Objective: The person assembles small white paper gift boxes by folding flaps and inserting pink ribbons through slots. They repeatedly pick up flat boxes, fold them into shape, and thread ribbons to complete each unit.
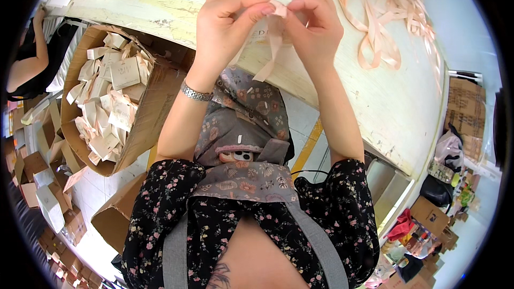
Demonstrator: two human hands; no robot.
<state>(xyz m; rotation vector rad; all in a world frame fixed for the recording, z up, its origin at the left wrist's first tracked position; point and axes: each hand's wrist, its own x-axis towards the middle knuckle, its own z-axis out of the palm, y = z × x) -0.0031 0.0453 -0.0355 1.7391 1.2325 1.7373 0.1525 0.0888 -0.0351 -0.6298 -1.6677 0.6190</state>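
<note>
Both of my hands are raised over the table's near edge, fingertips meeting at a pale pink ribbon (274,43). My left hand (225,24) pinches the gathered part of the ribbon between thumb and forefinger. From the other side, my right hand (316,24) pinches the same bunched spot, its other fingers curled. One ribbon tail hangs below the pinch with a slanted end. Behind the ribbon, a pale printed piece (259,35) is partly hidden by my hands, so its shape cannot be made out.
A heap of loose pink ribbon (377,16) lies on the white table (385,107) at right. On the left, an open cardboard box (152,112) holds many small white ribboned boxes (126,73). A co-worker's arm (32,67) shows far left. More cartons (466,109) stand at right.
</note>
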